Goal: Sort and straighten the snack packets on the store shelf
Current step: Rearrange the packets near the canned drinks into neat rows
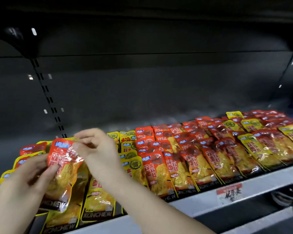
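A store shelf [210, 202] with a pale front edge is seen from above, packed with flat snack packets lying in overlapping rows that slope toward the viewer. At the left end of the shelf, two bare hands hold one red packet [64, 168] raised just above the stock. It has a red top, a clear window showing a yellow snack, and a black band along the bottom. The left hand [24, 181] has a closed grip on the packet's left side, with the thumb lying across the front. The right hand [96, 146] reaches in from the right, and its grip is a narrow pinch of thumb and fingertips on the packet's upper right corner. Motion blur softens both hands. Under and beside the held packet lie yellow packets [98, 200]. The middle and right of the shelf are filled mostly with red packets [159, 168], with a few yellow ones mixed among them toward the far right. A red and white price label [229, 191] sits on the shelf's front edge. Behind the stock rises a dark back panel [142, 90] with a slotted upright [46, 92] at the left.
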Motion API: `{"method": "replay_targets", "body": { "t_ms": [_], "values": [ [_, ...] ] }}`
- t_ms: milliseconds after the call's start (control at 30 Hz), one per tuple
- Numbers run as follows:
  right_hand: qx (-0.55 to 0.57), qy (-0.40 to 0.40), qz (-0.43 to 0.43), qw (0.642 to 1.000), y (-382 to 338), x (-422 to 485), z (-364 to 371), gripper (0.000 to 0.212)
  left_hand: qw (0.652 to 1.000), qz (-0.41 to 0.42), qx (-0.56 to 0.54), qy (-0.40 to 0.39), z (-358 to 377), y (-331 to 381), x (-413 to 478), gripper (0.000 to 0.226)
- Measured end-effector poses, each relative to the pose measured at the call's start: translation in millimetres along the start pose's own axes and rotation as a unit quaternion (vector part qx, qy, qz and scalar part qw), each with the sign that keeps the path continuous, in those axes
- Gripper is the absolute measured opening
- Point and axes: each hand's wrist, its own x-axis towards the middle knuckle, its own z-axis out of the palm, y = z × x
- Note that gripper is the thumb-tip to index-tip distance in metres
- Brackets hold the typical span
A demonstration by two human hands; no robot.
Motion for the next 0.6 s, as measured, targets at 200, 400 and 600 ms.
{"method": "replay_targets", "body": {
  "t_ms": [200,400,600],
  "values": [
    [0.039,0.034,0.030,0.998,-13,4,-58,0.014,0.989,0.002,-0.144,-0.007,49,83,3,0.015],
    [0.002,0.090,0.055,0.994,-7,-2,-113,0.025,0.978,-0.023,-0.205,-0.042,112,138,8,0.010],
    [-0.007,0.176,0.064,0.982,-8,-13,-176,0.023,0.974,-0.026,-0.182,-0.135,167,179,11,0.011]
  ]
}}
